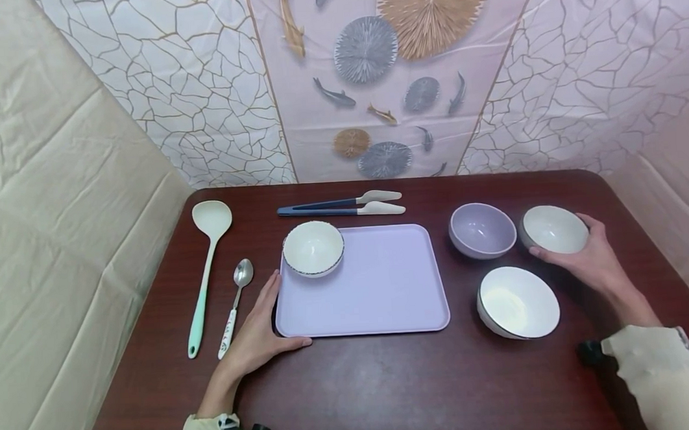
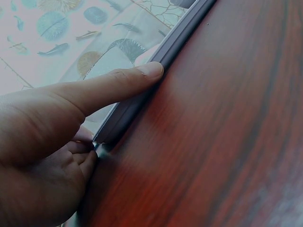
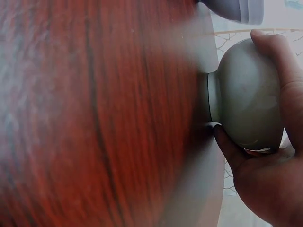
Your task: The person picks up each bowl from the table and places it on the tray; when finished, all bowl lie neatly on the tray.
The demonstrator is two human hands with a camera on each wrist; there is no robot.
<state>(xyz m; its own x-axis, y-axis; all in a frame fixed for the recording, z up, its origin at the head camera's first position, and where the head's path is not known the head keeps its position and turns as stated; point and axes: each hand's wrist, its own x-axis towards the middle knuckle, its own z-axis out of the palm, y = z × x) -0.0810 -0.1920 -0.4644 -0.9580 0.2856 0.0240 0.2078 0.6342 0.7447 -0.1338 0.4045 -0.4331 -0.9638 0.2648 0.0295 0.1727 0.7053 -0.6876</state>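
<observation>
My left hand (image 1: pixel 251 340) is at the near left corner of the lilac tray (image 1: pixel 383 291), its fingers along the left side and its thumb at the front edge. In the left wrist view the straight thumb (image 2: pixel 118 85) touches the tray edge (image 2: pixel 137 97). A white bowl (image 1: pixel 313 248) with a dark rim stands at the tray's far left. On the right, my right hand (image 1: pixel 598 257) grips a pale bowl (image 1: pixel 554 230), thumb on the near side and fingers at the far right. The right wrist view shows this bowl (image 3: pixel 251 94) between thumb and fingers of the hand (image 3: pixel 274 175).
A purple bowl (image 1: pixel 482 230) stands just left of the gripped bowl, with a larger white bowl (image 1: pixel 518 302) nearer the front. Blue and white tongs (image 1: pixel 341 205) lie behind the tray. Left of it are a spoon (image 1: pixel 235 305) and a mint-handled ladle (image 1: pixel 207 274).
</observation>
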